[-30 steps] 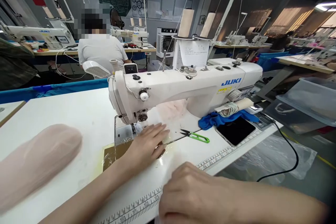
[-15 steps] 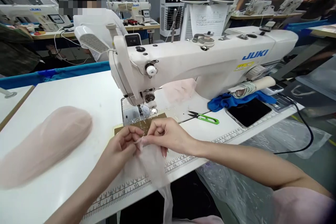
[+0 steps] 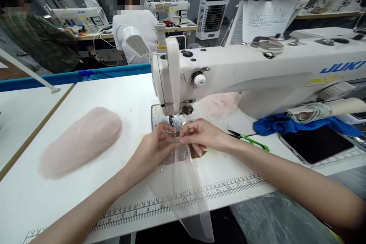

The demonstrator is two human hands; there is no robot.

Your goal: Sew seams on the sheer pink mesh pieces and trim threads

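Item: sheer strip (image 3: 183, 183), end pinched by left hand (image 3: 153, 148) and right hand (image 3: 204, 137) just before the presser foot (image 3: 171, 121); fingertips judged liable to be caught, or edge skewed, if fed unevenly.

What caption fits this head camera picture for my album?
The left hand and right hand pinch a sheer fabric strip at the sewing machine, green snips nearby.

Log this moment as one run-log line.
left hand: pinches sheer pale-pink fabric strip | right hand: pinches same strip | where: at white sewing machine, by needle
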